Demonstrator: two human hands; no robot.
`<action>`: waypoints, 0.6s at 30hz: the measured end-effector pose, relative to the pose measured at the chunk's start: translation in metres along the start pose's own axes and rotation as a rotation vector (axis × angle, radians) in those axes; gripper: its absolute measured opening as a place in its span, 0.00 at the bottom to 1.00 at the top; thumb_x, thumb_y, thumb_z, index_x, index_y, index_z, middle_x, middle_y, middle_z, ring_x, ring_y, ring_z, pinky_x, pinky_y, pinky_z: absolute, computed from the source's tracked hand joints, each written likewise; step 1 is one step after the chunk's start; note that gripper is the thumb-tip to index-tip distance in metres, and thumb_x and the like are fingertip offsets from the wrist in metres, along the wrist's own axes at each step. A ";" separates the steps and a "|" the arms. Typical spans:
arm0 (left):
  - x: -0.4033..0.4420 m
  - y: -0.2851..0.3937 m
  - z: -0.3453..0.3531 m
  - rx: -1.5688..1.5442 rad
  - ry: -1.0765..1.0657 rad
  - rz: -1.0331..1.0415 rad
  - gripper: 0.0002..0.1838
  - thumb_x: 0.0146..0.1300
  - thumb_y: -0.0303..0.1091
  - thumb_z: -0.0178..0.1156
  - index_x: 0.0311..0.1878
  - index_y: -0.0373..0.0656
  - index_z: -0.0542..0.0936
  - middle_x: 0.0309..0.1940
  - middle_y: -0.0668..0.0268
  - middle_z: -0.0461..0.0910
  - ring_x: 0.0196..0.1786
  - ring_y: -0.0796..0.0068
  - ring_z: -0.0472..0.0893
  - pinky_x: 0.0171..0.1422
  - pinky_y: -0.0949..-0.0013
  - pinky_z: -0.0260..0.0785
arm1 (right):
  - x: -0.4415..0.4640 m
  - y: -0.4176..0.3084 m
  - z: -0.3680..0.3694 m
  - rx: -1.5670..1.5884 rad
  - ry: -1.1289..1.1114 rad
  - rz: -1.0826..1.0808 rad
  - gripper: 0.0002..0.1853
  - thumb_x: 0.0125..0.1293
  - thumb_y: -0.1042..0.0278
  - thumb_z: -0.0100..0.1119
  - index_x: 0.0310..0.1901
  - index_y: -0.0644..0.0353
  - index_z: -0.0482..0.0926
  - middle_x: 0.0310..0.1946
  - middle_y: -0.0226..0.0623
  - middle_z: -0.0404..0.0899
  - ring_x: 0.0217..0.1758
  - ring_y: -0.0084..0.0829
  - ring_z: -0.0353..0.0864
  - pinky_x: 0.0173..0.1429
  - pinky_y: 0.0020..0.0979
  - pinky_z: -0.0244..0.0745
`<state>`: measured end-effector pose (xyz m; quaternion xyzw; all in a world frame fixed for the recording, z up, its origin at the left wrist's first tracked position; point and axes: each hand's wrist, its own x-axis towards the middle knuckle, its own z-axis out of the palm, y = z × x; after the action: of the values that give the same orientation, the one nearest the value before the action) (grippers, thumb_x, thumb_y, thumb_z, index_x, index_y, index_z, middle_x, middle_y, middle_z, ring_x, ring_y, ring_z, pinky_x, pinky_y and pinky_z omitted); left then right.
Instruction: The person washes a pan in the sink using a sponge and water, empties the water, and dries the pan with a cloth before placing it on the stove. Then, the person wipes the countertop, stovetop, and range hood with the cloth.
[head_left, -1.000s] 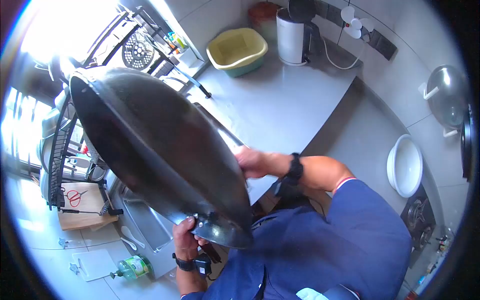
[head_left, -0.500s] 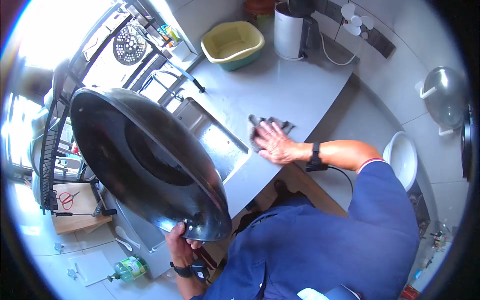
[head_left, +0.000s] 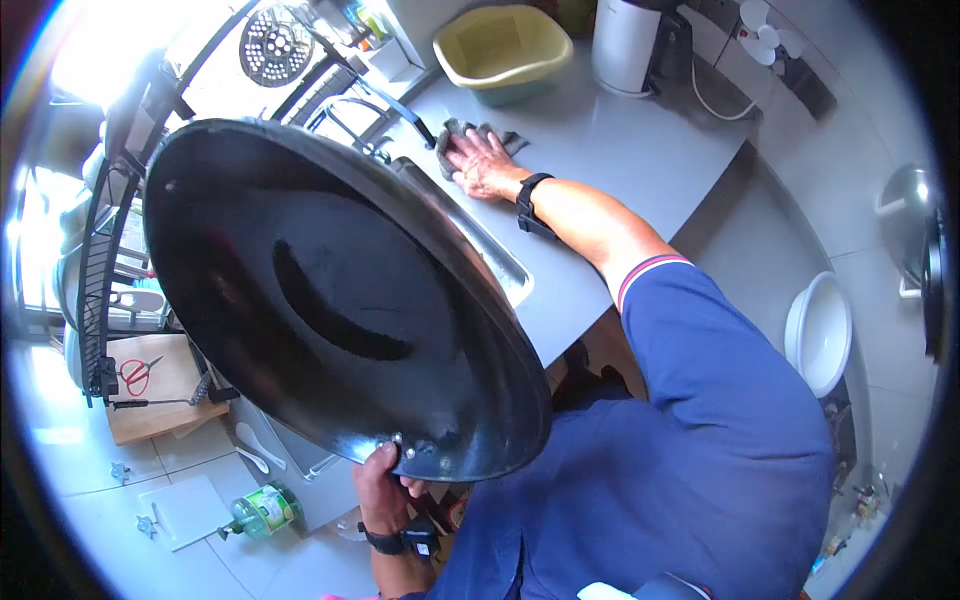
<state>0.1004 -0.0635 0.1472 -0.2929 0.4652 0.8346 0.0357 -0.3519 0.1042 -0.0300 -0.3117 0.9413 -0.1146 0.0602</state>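
A large dark wok [head_left: 330, 270] is tilted up on its side over the sink, its inside facing me. My left hand [head_left: 385, 490] grips its near rim by the rivets, thumb on the inside. On the grey countertop [head_left: 620, 150], my right hand [head_left: 482, 168] holds a crumpled grey cloth [head_left: 512, 140] down against the surface, fingers spread over it, near the far end of the sink. The wok hides most of the steel sink [head_left: 505, 265]; only its right edge shows.
A yellow basin [head_left: 500, 75] and a white kettle [head_left: 622, 45] stand at the back of the counter. Left are a black dish rack [head_left: 100, 270], red-handled scissors [head_left: 135, 375] on a cutting board [head_left: 160, 420], and a green bottle [head_left: 265, 510]. A white basin [head_left: 820, 335] is at right.
My right hand has slid the cloth across the counter, away from me and leftward, toward the rack leg. The wok has turned so more of its inside faces me.
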 end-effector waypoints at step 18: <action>0.061 0.035 -0.035 0.055 -0.375 -0.111 0.19 0.71 0.42 0.54 0.25 0.40 0.74 0.13 0.67 0.70 0.13 0.70 0.70 0.18 0.67 0.63 | -0.299 -0.074 0.025 0.007 0.193 -0.043 0.22 0.69 0.57 0.49 0.58 0.62 0.78 0.68 0.53 0.70 0.78 0.56 0.58 0.80 0.59 0.48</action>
<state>0.0546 -0.1243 0.1276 -0.1563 0.4563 0.8582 0.1758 -0.0661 0.2222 -0.0225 -0.3194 0.9354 -0.1485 -0.0320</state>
